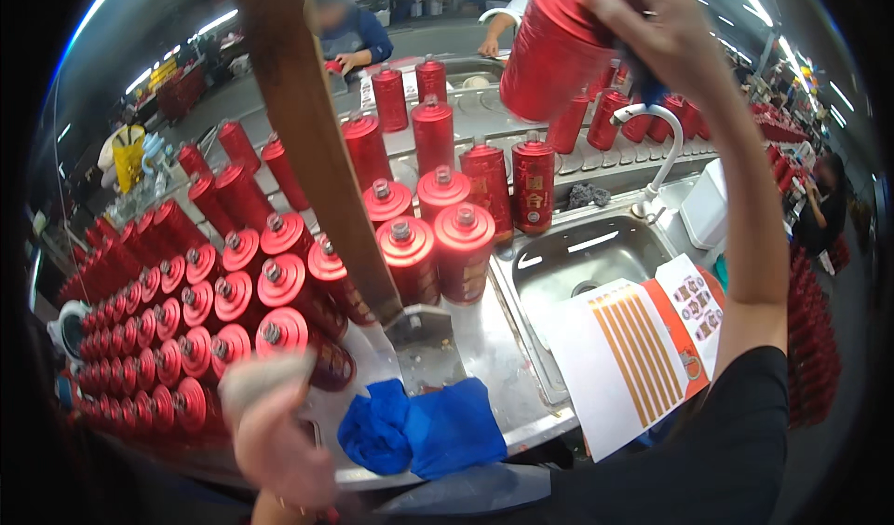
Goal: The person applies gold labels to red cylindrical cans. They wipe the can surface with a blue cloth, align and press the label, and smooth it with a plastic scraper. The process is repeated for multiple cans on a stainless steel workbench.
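Observation:
My right hand (652, 17) is raised high at the upper right. Its fingers are closed on the top of a red bottle (554, 54) with a stepped round shoulder, held tilted in the air. Something dark blue (644, 82) shows just under that hand. Low at the left, my left hand (279, 450) is smeared by motion; a pale greyish patch (265, 378) shows at its fingers, too blurred to name. Nearest to it are the front red bottles (279, 329) of a dense group. A crumpled blue cloth (424, 427) lies to its right.
A wooden post (312, 124) rises from the metal counter. Right of it are a steel sink (591, 259), a white curved tap (666, 143) and sheets of stickers (624, 357). More red bottles (533, 185) stand behind. A co-worker (354, 36) sits across.

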`<state>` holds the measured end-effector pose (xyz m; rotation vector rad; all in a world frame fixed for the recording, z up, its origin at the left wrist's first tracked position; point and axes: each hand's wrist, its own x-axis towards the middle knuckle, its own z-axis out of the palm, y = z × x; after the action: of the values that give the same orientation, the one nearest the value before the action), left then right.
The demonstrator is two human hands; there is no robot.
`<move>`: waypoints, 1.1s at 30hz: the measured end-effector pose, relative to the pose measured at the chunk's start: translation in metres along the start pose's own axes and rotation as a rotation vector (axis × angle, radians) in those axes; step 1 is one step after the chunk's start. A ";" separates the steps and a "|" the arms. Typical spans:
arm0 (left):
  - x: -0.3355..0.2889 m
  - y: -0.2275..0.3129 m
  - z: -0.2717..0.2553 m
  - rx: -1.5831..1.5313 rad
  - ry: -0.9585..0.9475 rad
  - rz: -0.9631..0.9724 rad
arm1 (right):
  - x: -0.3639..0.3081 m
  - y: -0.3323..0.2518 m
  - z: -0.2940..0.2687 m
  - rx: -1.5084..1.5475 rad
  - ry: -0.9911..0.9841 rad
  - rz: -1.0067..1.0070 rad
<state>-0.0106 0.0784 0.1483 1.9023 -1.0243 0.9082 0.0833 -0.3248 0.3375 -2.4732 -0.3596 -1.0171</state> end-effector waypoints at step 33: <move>-0.104 -0.017 0.191 -0.858 0.138 -1.087 | -0.289 0.033 0.196 0.728 -0.800 0.752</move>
<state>0.0024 -0.0472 -0.0297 1.2872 -0.1099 -0.0689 0.0131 -0.2785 -0.0027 -1.9237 0.0079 0.3830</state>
